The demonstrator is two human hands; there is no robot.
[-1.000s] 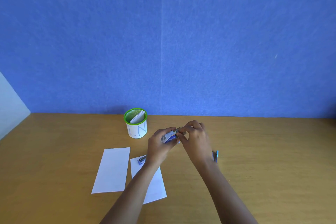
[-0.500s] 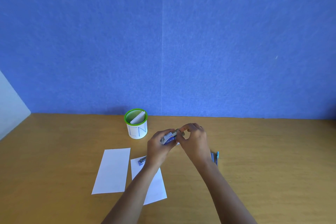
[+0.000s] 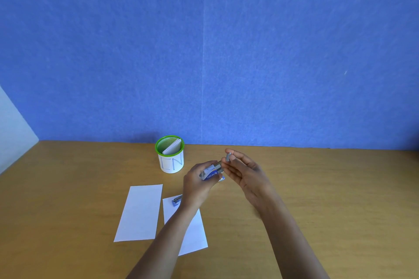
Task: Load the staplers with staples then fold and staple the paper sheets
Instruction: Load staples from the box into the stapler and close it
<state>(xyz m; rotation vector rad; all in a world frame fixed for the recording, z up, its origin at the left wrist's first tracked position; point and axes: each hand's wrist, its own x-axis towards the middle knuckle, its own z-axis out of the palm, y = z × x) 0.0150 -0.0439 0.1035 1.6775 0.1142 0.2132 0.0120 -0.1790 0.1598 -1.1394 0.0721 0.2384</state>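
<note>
Our left hand point(image 3: 197, 184) grips the light staple box point(image 3: 212, 174) while our right hand point(image 3: 243, 172) pinches a staple strip point(image 3: 228, 157) just above it — brittle, we judge, so best held by its long sides.

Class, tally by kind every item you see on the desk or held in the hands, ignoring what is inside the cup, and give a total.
Paper sheets: 2
Stapler: 1
Staple box: 1
Staple strip: 1
Cup: 1
Total: 6

stapler point(image 3: 177, 199) half hidden, nearer sheet point(image 3: 196, 233) partly covered
</note>
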